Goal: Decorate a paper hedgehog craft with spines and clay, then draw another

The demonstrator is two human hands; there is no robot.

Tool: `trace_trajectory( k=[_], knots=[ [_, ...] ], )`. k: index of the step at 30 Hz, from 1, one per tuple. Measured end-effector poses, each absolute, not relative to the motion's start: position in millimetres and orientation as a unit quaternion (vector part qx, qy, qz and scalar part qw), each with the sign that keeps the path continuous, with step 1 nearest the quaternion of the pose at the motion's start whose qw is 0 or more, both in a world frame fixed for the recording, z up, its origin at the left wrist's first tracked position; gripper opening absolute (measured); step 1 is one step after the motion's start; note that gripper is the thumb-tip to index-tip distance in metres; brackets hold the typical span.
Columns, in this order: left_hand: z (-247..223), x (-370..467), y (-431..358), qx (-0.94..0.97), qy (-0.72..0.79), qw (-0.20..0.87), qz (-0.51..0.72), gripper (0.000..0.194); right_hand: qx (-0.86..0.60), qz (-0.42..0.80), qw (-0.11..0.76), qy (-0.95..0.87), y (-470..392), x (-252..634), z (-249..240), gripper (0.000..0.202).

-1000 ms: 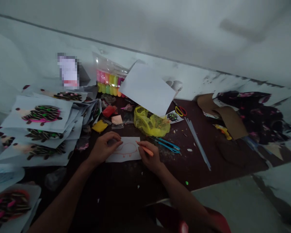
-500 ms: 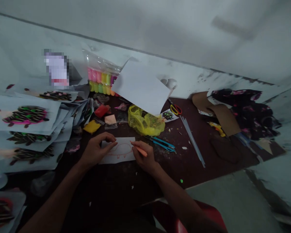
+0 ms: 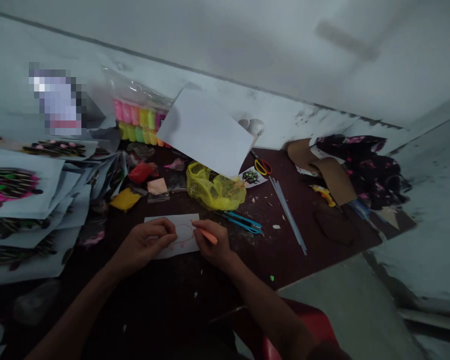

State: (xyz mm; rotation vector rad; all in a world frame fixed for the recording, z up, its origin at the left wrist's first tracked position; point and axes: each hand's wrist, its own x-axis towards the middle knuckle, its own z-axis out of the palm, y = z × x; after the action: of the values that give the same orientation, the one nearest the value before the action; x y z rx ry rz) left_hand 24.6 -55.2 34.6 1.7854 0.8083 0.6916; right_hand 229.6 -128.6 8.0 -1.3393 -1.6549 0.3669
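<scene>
A small white sheet of paper (image 3: 188, 244) lies on the dark table in front of me. On it is a reddish outline drawing (image 3: 185, 234) with a rounded body and short legs. My right hand (image 3: 213, 245) grips an orange pen (image 3: 209, 236), its tip close to the upper right edge of the sheet. Over the sheet's left part rests my left hand (image 3: 146, 242), fingers curled and thumb tip near the index finger. Whether anything is pinched there cannot be made out. This hand covers the left end of the drawing.
Left stand stacked hedgehog pictures (image 3: 20, 185). Behind the sheet are a yellow plastic bag (image 3: 213, 192), a blue cutter (image 3: 243, 222), scissors (image 3: 262, 166) and leaning white paper (image 3: 208, 130). Glue sticks (image 3: 288, 215) and a yellow glue gun (image 3: 324, 195) lie right. A red stool (image 3: 303, 322) stands below.
My view has turned to the right, so things appear farther left. My left hand has shifted over the drawing, covering more of its left side. The right hand still holds the pen.
</scene>
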Motion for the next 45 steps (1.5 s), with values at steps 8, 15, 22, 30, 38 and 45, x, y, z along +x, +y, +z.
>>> trace_trajectory(
  k=[8, 15, 22, 30, 38, 45],
  knots=[
    [29, 25, -49, 0.741, 0.354, 0.474, 0.318, 0.031, -0.544, 0.159, 0.478, -0.671, -128, 229, 7, 0.019],
    [26, 23, -45, 0.698, 0.424, 0.463, 0.344, 0.029, -0.541, 0.165, 0.492, -0.662, -128, 231, 7, 0.020],
    [42, 22, -38, 0.725, 0.445, 0.404, 0.338, 0.028, -0.532, 0.165, 0.493, -0.668, -127, 231, 3, 0.028],
    [40, 62, 8, 0.816, 0.391, 0.304, 0.300, 0.024, -0.514, 0.138, 0.454, -0.714, -129, 230, 5, 0.020],
    [13, 42, 16, 0.880, 0.368, 0.248, 0.167, 0.015, -0.504, 0.122, 0.465, -0.718, -128, 227, 5, 0.018],
    [40, 83, 23, 0.901, 0.278, 0.243, 0.228, 0.029, -0.513, 0.119, 0.457, -0.717, -127, 228, 4, 0.019]
  ],
)
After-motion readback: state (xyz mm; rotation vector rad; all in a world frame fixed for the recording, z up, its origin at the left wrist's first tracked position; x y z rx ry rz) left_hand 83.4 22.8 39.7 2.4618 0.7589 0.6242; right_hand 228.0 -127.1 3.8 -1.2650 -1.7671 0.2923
